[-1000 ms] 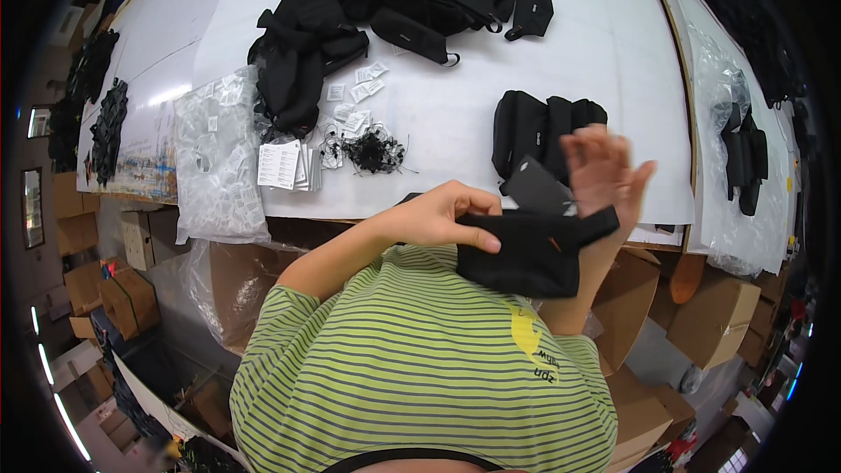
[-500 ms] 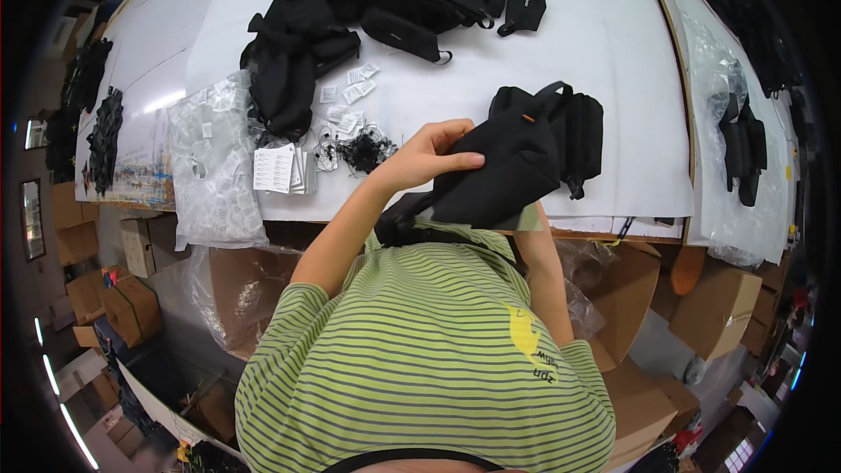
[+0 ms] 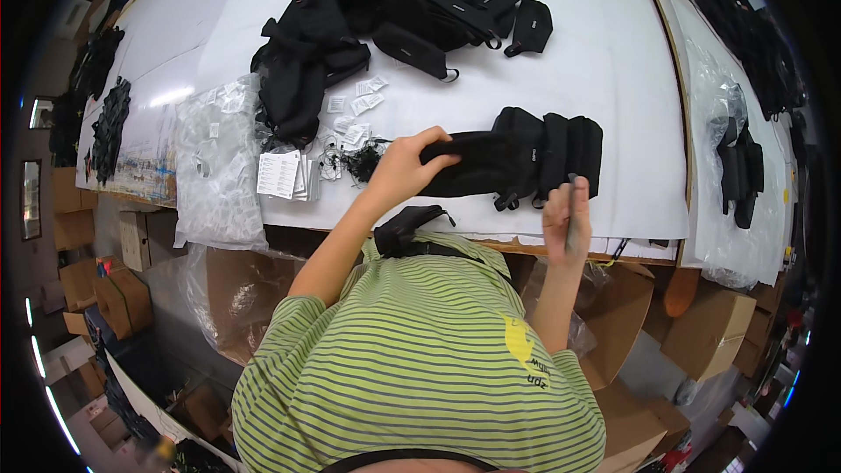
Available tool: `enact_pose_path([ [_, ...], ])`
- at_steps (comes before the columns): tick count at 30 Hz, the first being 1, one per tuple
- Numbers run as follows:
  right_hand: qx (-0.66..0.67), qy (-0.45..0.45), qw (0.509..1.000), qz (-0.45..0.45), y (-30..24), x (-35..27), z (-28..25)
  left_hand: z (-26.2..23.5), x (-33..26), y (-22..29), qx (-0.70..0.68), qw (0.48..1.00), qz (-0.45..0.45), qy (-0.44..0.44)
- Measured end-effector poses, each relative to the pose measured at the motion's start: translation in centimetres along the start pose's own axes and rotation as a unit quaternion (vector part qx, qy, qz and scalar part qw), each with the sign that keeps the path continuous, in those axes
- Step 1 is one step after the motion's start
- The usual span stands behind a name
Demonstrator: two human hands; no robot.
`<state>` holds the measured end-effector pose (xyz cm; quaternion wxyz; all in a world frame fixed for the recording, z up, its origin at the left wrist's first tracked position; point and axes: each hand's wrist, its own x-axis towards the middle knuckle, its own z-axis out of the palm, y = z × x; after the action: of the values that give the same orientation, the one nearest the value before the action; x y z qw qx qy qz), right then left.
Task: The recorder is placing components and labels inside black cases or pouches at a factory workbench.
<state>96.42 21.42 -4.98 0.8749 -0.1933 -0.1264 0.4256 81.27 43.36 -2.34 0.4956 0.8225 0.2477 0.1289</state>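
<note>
L hand (image 3: 405,168) reaching fwd, fingers gripping black pouch (image 3: 473,166) on table (image 3: 613,70); R hand (image 3: 566,217) raised, fingers curled round thin dark item.

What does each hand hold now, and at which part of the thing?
The left hand grips a black pouch at its left end, over the row of black pouches. The right hand holds something thin and dark; what it is cannot be told.

Bright overhead light, table glare, fisheye-warped edges

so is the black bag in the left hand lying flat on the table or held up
Lying flat: the black bag rests on the white table against the row of bags, left hand on its end.
</note>
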Motion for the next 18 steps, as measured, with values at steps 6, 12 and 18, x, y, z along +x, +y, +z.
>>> enact_pose_path([
  [6, 0.048, 0.098, 0.99, -0.093, -2.6, 1.4, 0.7, -0.8, -1.9, 1.8, 0.079, 0.99, 0.068, -0.095],
  [12, -0.059, 0.315, 0.94, -0.121, -2.5, 3.1, -2.1, -0.1, -3.1, 4.7, 0.13, 0.965, 0.157, -0.166],
  [18, -0.09, 0.361, 0.928, -0.021, 0.2, 2.6, -1.7, 0.5, -3.2, 5.4, 0.149, 0.954, 0.178, -0.188],
])
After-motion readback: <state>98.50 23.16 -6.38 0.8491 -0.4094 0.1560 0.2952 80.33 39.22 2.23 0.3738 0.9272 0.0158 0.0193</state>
